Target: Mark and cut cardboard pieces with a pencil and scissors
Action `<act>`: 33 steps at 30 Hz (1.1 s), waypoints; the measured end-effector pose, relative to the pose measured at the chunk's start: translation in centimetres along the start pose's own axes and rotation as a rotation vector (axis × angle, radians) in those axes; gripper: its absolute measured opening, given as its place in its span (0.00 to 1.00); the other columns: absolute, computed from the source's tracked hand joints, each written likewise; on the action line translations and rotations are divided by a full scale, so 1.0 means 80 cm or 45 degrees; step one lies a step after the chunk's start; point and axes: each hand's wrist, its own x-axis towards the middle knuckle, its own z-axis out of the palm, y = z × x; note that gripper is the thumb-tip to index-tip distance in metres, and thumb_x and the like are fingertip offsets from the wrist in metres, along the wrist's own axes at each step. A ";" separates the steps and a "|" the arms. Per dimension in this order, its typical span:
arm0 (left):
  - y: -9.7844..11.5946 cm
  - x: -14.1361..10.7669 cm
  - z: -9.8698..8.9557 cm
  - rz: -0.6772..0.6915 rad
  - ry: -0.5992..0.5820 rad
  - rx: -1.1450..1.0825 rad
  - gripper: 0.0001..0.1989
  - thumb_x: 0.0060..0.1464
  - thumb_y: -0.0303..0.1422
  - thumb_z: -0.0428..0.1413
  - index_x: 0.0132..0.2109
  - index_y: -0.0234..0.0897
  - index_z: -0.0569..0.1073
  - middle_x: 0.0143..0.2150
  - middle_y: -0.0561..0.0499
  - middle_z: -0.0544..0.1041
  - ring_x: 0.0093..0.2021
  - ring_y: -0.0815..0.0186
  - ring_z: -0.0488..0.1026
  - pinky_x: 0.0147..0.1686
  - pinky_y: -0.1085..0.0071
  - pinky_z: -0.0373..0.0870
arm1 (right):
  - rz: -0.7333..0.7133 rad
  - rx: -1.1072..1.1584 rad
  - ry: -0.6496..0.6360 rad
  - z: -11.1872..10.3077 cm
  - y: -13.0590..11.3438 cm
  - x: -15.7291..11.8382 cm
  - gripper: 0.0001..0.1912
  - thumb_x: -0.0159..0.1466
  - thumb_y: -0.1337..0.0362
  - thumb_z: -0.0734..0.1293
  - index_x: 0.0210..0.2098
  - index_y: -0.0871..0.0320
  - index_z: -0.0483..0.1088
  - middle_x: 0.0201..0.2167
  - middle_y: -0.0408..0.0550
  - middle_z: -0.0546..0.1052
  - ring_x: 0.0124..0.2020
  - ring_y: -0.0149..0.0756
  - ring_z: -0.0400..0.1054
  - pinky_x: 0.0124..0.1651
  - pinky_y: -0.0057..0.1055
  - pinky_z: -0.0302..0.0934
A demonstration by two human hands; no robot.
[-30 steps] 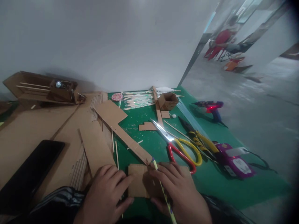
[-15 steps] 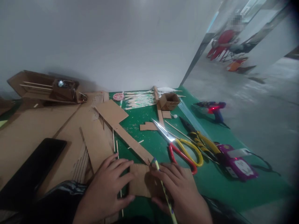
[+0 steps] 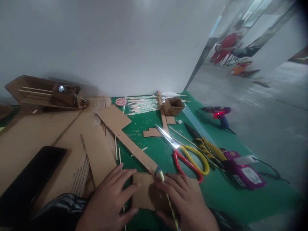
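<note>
A small rectangular cardboard piece (image 3: pixel 144 195) lies between my two hands near the front of the table. My left hand (image 3: pixel 109 195) holds its left side, the index finger and thumb at the edge and the other fingers spread. My right hand (image 3: pixel 184 199) covers its right part with bent fingers, the thumb at the near edge. A yellow patterned pencil (image 3: pixel 169 200) with a purple end runs through the right hand's fingers, slanting across the cardboard. A long cardboard strip (image 3: pixel 134 146) ends just beyond the piece. Red-and-yellow scissors (image 3: pixel 179 147) lie beyond my right hand.
Pliers (image 3: pixel 205 142), a purple device (image 3: pixel 246 171) and a glue gun (image 3: pixel 220 115) lie right. A small cardboard box (image 3: pixel 173 107) and wrapped sticks (image 3: pixel 141 104) stand near the wall. Left are cardboard sheets (image 3: pixel 48 128), a black phone (image 3: pixel 33 179) and a cardboard build (image 3: pixel 45 91). A person sits far right.
The view has shifted slightly, so things near the front appear a little lower. Both hands keep their places on the cardboard piece, and the pencil stays in the right hand.
</note>
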 end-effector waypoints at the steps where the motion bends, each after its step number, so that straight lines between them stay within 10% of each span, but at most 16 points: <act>1: 0.000 0.001 -0.001 0.016 0.028 0.028 0.16 0.56 0.41 0.60 0.50 0.44 0.75 0.57 0.46 0.75 0.57 0.55 0.70 0.56 0.54 0.67 | -0.009 -0.009 0.000 0.001 0.001 0.000 0.24 0.53 0.59 0.76 0.48 0.53 0.72 0.48 0.42 0.81 0.47 0.43 0.73 0.49 0.36 0.60; 14: -0.018 0.021 -0.005 0.266 0.144 0.197 0.13 0.60 0.44 0.54 0.43 0.41 0.76 0.46 0.51 0.81 0.46 0.66 0.73 0.66 0.66 0.44 | -0.204 -0.167 -0.046 0.003 0.021 0.001 0.18 0.67 0.50 0.65 0.50 0.55 0.73 0.48 0.45 0.82 0.46 0.40 0.75 0.49 0.35 0.61; 33: -0.009 0.005 0.025 0.157 0.180 0.142 0.14 0.64 0.43 0.52 0.45 0.41 0.77 0.38 0.56 0.79 0.43 0.67 0.70 0.65 0.67 0.47 | -0.277 -0.263 -0.197 0.002 0.030 -0.004 0.14 0.68 0.60 0.63 0.51 0.56 0.72 0.50 0.48 0.81 0.47 0.43 0.75 0.47 0.36 0.66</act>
